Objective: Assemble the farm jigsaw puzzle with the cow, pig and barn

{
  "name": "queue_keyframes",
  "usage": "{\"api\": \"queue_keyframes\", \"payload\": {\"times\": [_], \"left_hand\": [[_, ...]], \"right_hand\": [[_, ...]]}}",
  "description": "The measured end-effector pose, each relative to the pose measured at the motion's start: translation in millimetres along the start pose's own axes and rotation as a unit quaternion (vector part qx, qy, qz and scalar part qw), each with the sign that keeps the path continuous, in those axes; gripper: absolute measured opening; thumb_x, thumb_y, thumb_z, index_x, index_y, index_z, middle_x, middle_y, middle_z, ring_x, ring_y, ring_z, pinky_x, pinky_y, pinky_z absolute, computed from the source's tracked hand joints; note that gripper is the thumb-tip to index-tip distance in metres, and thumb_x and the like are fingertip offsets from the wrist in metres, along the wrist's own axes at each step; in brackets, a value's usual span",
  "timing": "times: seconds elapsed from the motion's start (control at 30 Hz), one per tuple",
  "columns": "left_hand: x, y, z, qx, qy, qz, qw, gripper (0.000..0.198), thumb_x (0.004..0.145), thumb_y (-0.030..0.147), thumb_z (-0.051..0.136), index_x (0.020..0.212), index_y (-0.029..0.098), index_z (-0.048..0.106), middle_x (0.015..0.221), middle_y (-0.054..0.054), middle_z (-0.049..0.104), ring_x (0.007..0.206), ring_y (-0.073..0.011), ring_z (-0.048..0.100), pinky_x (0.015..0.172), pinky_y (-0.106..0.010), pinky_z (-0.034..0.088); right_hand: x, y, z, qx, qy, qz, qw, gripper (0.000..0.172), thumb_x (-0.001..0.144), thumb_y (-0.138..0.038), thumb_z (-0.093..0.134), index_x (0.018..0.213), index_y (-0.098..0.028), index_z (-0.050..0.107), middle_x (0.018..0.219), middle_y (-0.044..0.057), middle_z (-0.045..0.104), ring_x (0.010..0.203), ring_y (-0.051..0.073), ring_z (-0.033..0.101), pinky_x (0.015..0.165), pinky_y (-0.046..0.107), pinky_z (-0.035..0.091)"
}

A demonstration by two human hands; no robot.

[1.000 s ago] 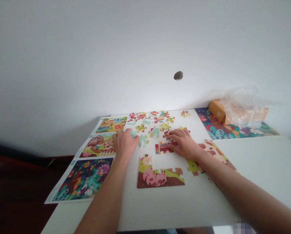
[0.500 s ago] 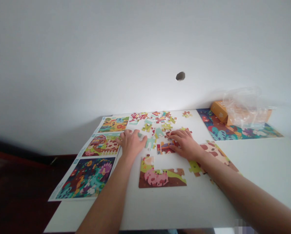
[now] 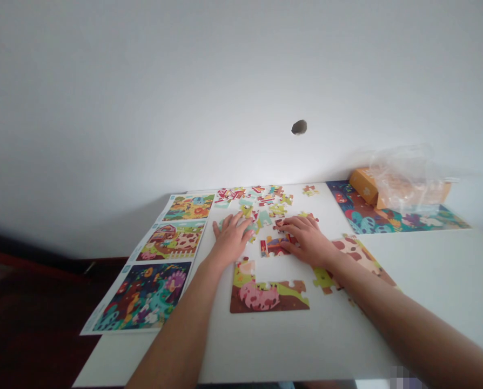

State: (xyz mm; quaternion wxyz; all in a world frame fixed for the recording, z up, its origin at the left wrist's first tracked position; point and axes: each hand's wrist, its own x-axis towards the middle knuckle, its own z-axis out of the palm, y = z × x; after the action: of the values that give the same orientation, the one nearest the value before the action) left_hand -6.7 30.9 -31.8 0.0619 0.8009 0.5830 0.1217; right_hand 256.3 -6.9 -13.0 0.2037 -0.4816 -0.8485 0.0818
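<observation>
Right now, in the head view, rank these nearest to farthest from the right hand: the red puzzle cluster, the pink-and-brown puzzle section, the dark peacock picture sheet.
1. Red puzzle cluster: directly under the fingertips of the right hand, on its left.
2. Pink-and-brown puzzle section: in front of the hand, toward the person.
3. Dark peacock picture sheet: far left, at the table's edge.

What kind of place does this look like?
Probably a plain room in a home: a white table stands against a bare white wall, with jigsaw puzzle pieces spread on it, above a dark reddish floor.
</observation>
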Motion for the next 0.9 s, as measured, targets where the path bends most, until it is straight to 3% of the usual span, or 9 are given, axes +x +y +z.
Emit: {"api": "queue_keyframes", "payload": {"times": [0.23,0.53,0.9], "left_hand": [[0.6,2.8,-1.6,-0.004,0.018,-0.004,1.0,0.039,0.1,0.03,0.038,0.132,0.037,0.059,0.153,-0.004,0.045,0.141,-0.0337,0.036,0.113,-0.073,0.018],[-4.3,12.9,-8.7,0.003,0.001,0.048,0.999,0.04,0.097,0.04,0.049,0.136,0.038,0.056,0.158,-0.001,0.036,0.143,-0.0366,0.031,0.111,-0.076,0.017],[-2.0,9.5,-4.7,-0.001,0.011,0.03,0.999,0.04,0.098,0.026,0.045,0.134,0.038,0.058,0.155,-0.001,0.042,0.14,-0.0368,0.036,0.108,-0.078,0.022]], "right_hand": [[-0.3,-1.0,-1.4,0.0,-0.004,-0.001,1.0,0.037,0.096,-0.044,0.053,0.125,-0.024,0.064,0.132,0.012,0.06,0.123,0.028,0.05,0.106,0.047,0.034],[0.5,1.3,1.8,0.0,0.005,-0.007,1.0,0.038,0.095,-0.043,0.055,0.126,-0.023,0.064,0.131,0.012,0.06,0.123,0.029,0.05,0.106,0.048,0.034],[1.9,4.6,3.0,0.012,0.032,-0.006,0.999,0.036,0.094,-0.038,0.056,0.126,-0.023,0.063,0.128,0.011,0.063,0.119,0.028,0.055,0.103,0.046,0.038]]}}
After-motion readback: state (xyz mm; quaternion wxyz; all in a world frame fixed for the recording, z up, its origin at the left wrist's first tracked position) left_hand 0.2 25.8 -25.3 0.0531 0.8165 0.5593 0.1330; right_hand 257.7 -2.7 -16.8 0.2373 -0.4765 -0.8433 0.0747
